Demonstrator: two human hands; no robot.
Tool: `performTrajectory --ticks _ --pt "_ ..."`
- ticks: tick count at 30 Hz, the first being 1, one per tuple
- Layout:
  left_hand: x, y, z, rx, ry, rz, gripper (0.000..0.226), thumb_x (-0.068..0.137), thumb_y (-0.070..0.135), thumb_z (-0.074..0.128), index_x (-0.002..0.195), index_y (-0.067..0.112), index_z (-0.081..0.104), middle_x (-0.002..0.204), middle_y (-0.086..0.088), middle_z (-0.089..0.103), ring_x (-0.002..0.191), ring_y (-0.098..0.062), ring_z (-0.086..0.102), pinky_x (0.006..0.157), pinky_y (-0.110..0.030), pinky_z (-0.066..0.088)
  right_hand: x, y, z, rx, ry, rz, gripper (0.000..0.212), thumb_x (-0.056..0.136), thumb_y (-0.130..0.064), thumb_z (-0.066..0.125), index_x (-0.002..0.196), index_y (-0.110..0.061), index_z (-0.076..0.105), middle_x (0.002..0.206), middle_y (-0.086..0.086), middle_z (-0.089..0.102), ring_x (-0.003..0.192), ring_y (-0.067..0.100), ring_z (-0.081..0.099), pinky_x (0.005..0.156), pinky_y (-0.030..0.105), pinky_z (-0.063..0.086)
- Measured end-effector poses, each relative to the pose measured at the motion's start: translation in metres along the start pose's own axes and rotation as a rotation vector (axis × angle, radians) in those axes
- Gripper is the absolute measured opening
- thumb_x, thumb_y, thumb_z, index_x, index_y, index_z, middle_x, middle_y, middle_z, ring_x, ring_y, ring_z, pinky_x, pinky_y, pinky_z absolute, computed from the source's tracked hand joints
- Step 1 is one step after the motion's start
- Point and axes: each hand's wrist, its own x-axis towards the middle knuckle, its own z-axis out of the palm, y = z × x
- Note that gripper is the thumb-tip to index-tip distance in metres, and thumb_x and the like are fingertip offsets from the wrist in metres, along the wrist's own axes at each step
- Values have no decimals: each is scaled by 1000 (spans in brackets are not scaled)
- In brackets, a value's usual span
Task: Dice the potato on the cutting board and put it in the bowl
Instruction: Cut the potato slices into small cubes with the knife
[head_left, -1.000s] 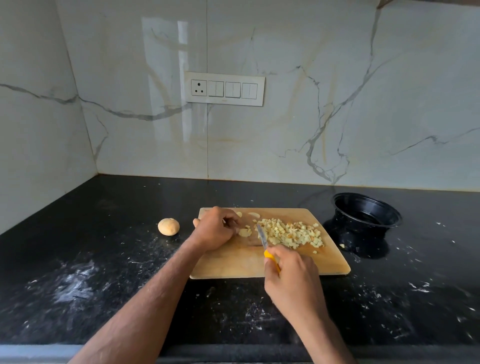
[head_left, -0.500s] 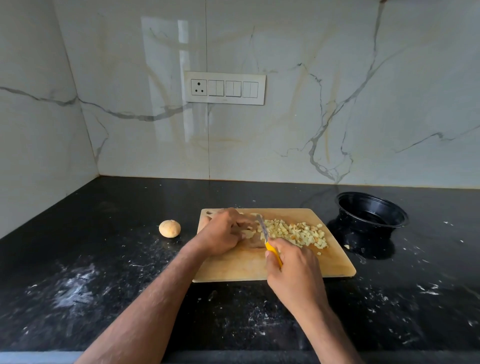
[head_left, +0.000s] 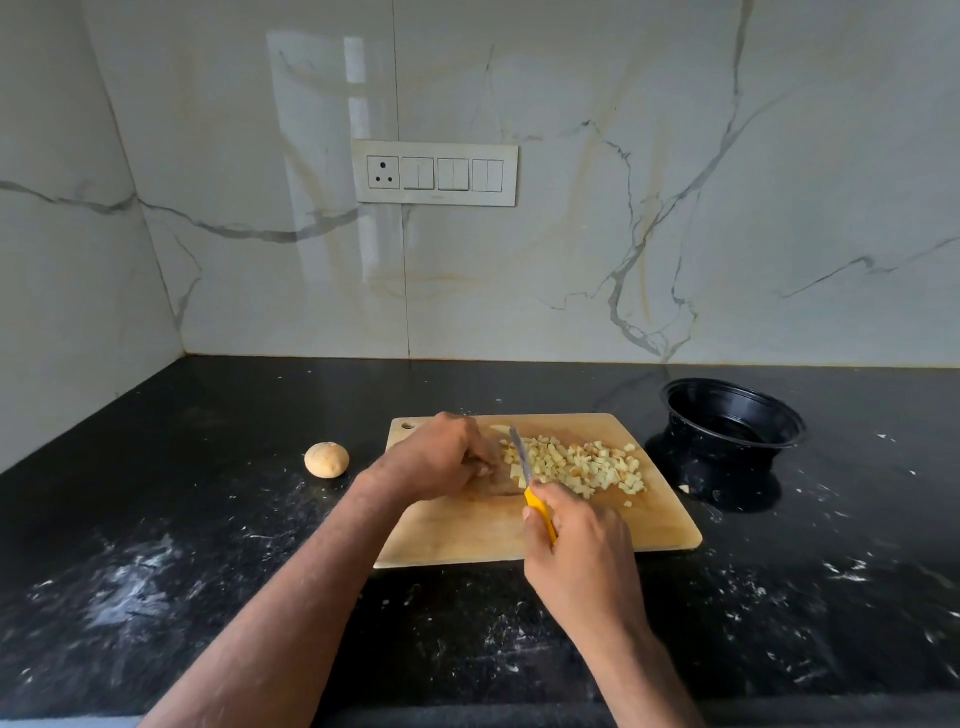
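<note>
— Where does the potato sit?

— Most of it lies as a heap of small cubes (head_left: 576, 464) on the far right part of the wooden cutting board (head_left: 467, 535). A pale slice (head_left: 500, 429) lies at the board's far edge, just behind the knife tip.

— And the hands?

— The right hand (head_left: 579, 553) is wrapped round the yellow handle of a knife (head_left: 525, 470), whose blade points away from the person and rests at the left edge of the heap. The left hand (head_left: 441, 457) lies on the board just left of the blade, fingers curled down with the tips against the wood. Whether a piece is pinned under them I cannot tell.

— The bowl?

— A black bowl (head_left: 737, 415) stands on the dark bench (head_left: 208, 519), just off the board's far right corner, tilted slightly. No cubes show in it. One small bit (head_left: 684, 488) lies on the bench between board and bowl.

— Anything else?

— A whole round potato (head_left: 327, 459) sits on the bench left of the board, apart from it. A switch panel (head_left: 435, 173) is fixed on the marble wall behind.
</note>
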Motion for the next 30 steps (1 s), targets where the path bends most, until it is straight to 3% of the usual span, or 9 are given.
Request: performTrajectory --ticks 2,6,10,15,18,20,23,27,30 --pt "1 6 0 17 23 -52 25 90 6 65 100 21 82 91 7 69 80 -11 61 67 -18 51 -1 -1 0 -26 8 -12 25 95 -30 63 118 -25 70 76 -9 72 60 9 61 58 27 55" --pt "7 22 7 56 41 -183 18 89 13 66 99 19 80 95 2 73 83 -16 66 77 -29 59 -1 -4 0 -57 -21 -32 29 94 -32 63 121 -26 69 80 -8 73 63 12 61 61 26 53" --pt "12 37 12 120 67 -316 13 89 21 65 92 13 75 87 -5 66 80 -25 64 71 -35 58 -2 -6 1 -96 -10 -51 27 92 -32 65 119 -28 69 79 -9 72 61 7 44 60 17 40" --pt "-3 0 -6 -216 143 -232 20 89 7 70 100 18 82 96 7 77 87 -7 68 81 -21 55 -1 -1 2 -66 -91 -31 28 96 -35 57 123 -28 65 81 -11 71 67 7 58 64 21 52" --pt "-18 -29 -15 -387 46 -154 24 81 11 83 103 21 82 97 13 77 90 -1 69 83 -16 53 -1 -1 4 -76 -99 -52 27 96 -32 57 121 -28 67 78 -12 70 60 5 55 54 7 39" --pt "-20 -36 -14 -381 0 -173 29 77 15 87 106 20 81 99 13 75 91 0 67 82 -14 51 -1 -1 5 -72 -117 -54 29 97 -31 58 123 -27 67 81 -13 71 58 3 53 52 3 35" --pt "-16 -32 -9 -346 16 -166 25 79 18 87 103 18 81 98 8 74 91 -6 67 85 -20 54 1 -4 6 -88 -146 -79 34 98 -32 58 130 -26 65 95 -12 75 72 3 64 64 3 41" --pt "-12 -26 -5 -372 43 -184 21 78 16 86 99 16 82 90 9 73 85 -5 66 78 -13 51 9 -10 9 -107 -199 -129 34 99 -28 57 132 -22 64 94 -11 75 58 -2 53 53 0 35" --pt "-13 -22 -2 -363 63 -201 19 80 14 85 98 16 81 89 13 73 86 -1 66 75 -7 48 15 -12 9 -113 -212 -139 35 100 -29 57 133 -22 64 97 -9 76 62 0 57 52 -1 32"
